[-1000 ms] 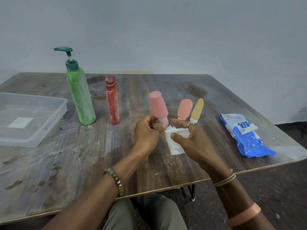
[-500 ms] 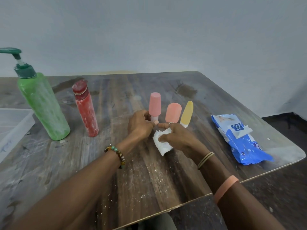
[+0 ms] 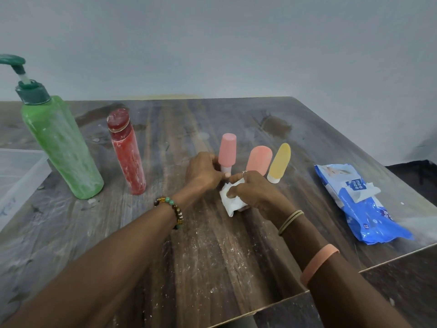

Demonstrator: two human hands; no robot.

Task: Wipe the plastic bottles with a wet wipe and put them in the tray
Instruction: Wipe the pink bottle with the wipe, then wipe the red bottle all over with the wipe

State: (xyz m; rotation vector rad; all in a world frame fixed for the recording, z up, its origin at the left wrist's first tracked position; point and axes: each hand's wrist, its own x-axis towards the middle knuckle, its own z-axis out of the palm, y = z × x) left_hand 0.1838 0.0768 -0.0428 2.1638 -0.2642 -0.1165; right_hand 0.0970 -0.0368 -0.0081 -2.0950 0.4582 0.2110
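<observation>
Pink btl (image 3: 227, 150) outside tray (image 3: 23, 188)

Matt wooden table (image 3: 212, 245); glossy plastic wipes pack (image 3: 369, 209).

Plain, bare room used as a makeshift work spot.
Scuffed, white-flecked dark wooden counter (image 3: 212, 252) set against a plain pale grey wall (image 3: 236, 43) at 12 o'clock.

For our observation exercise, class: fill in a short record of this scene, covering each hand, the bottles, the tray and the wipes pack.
Left hand: grips pink bottle near its base
Right hand: holds crumpled wet wipe
Standing: peach tube, yellow tube, red bottle, green pump bottle
Tray: far left, partly in view
Wipes pack: lying right
</observation>
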